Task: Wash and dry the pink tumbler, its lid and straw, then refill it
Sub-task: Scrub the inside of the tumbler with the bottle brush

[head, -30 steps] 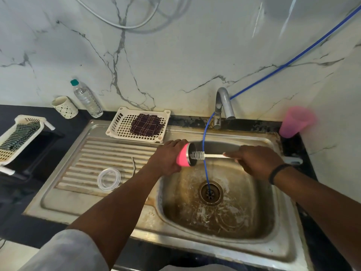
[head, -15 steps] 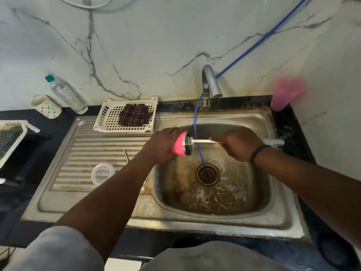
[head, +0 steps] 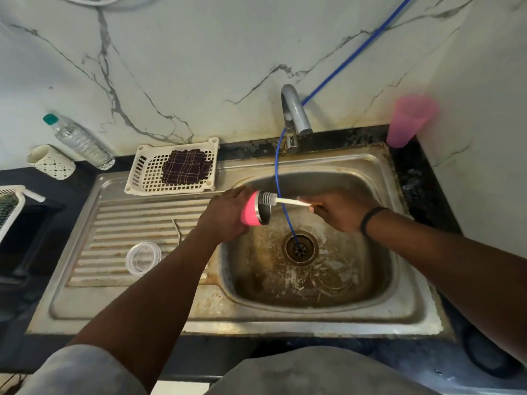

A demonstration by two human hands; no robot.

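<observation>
Over the sink (head: 310, 317), near the far left rim of the basin: pink tumbler (head: 251, 212), lying on its side, steel mouth facing right. Wrapped round its body by the left hand (head: 225, 213), fingers curled over the top, a full closed hold. Bottle brush (head: 269, 198) with bristles right at the mouth, partly inside; white handle running right into the right hand (head: 339, 210), fingers closed round it, black band on the wrist. Both forearms reaching forward and converging over the basin, elbows low and near.

Handling, as a judgement: rigid metal shell, light while empty, likely slick when wet or soapy, so best gripped round the mid-body with the whole palm, never by the thin rim. Brush stem looks slim and a bit flexible; better held close to the bristles for firm scrubbing.

Clear ring-shaped lid (head: 143, 258) flat on the drainboard to the left, well apart from the tumbler; thin straw (head: 177, 230) just beyond it. Tap (head: 293, 115) at the far edge, no water visibly running. Blue hose (head: 281, 178) dropping into the drain. Rinsing, drying and refilling yet to come.
</observation>
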